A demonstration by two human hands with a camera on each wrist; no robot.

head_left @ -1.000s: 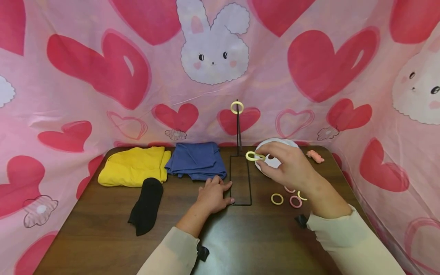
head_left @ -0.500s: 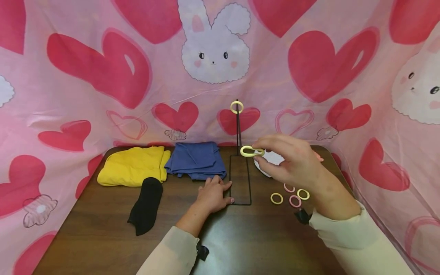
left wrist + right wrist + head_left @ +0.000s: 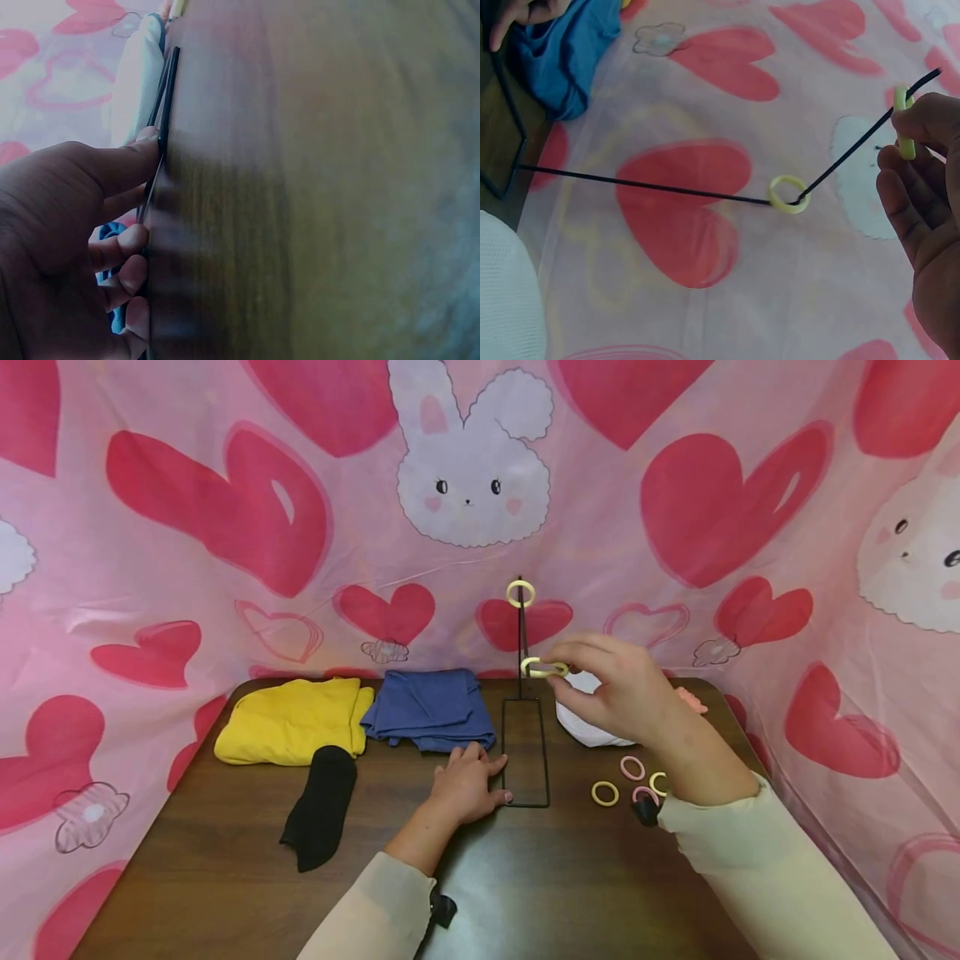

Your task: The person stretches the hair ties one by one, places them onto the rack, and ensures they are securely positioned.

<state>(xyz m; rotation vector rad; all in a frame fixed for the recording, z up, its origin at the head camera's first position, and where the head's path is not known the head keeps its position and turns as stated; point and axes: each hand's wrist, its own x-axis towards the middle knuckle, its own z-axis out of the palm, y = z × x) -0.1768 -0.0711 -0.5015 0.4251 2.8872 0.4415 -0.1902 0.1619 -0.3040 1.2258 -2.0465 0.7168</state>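
Right hand (image 3: pixel 626 693): thumb and fingertips brought together in a pinch on a yellow ring (image 3: pixel 907 148). Left hand (image 3: pixel 467 785): fingers extended, thumb and forefinger resting on the left side of the base (image 3: pixel 543 760) of a black wire stand (image 3: pixel 652 185); no closed grasp observed.

Location of the yellow ring: raised above the far part of the counter (image 3: pixel 517 893), near the free end of the stand's arm (image 3: pixel 847 155). The right hand is nearer to that end; the left hand is lower, on the near side.

Governing relation, in this assessment: the ring's hole against the arm's axis. The arm runs from the post toward the near side; in the head view the ring's long axis lies left to right, across it. In the right wrist view the ring, edge-on, overlaps the arm just short of the tip; whether it is threaded cannot be determined. A second ring (image 3: pixel 509 594) hangs at the bend, farther off.
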